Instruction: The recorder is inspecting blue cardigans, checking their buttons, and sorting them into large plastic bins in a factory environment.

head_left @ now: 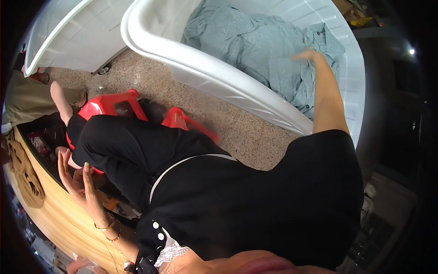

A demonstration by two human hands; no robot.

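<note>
The speckled floor [246, 123] beside the black trousers [150, 137] is being partly covered by red plastic pieces [105, 105], and the left side is being bordered by a wooden table [64, 223], near whose edge the left hand [82, 194] is being held up, empty, with fingers spread apart. Within a white bin [196, 58], beside another white container [77, 50], rumpled grey-green cloth [255, 45] is being held behind the thick near wall. The right hand [312, 55] is being placed at the cloth, though whether any is being gripped cannot be told.
</note>
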